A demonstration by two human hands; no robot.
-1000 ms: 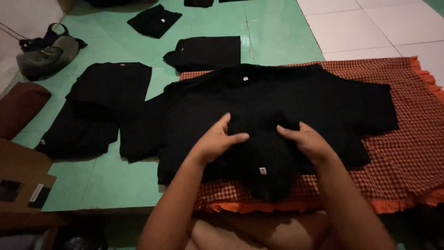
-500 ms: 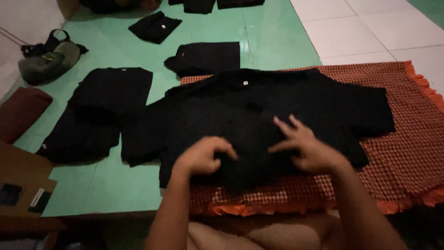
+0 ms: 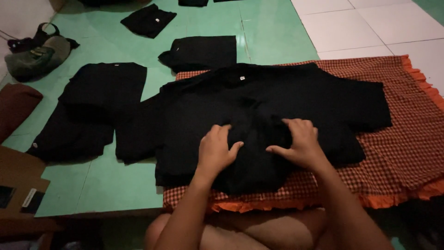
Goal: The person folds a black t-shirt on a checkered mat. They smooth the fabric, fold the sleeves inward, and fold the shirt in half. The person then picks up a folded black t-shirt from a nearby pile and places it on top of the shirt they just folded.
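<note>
A black t-shirt (image 3: 259,102) lies spread flat, collar away from me, on a red-and-white checked cloth (image 3: 397,153) with an orange frill. My left hand (image 3: 216,150) and my right hand (image 3: 298,143) press palm-down on a bunched lump of black fabric (image 3: 259,139) at the shirt's lower middle. The fingers of both hands are spread and curl around the lump from either side. The shirt's lower hem lies beneath my wrists. My bare knees show at the bottom edge.
On the green floor to the left lies another spread black shirt (image 3: 88,111). Two folded black garments (image 3: 203,52) (image 3: 148,19) sit farther back. A grey-green bag (image 3: 34,53) and a dark red cushion (image 3: 14,106) are at far left, a brown cardboard box (image 3: 18,185) at lower left.
Both hands slid up the shirt, away from me, and drew the lower part into a bunch. The small label seen near the hem a second ago is now hidden.
</note>
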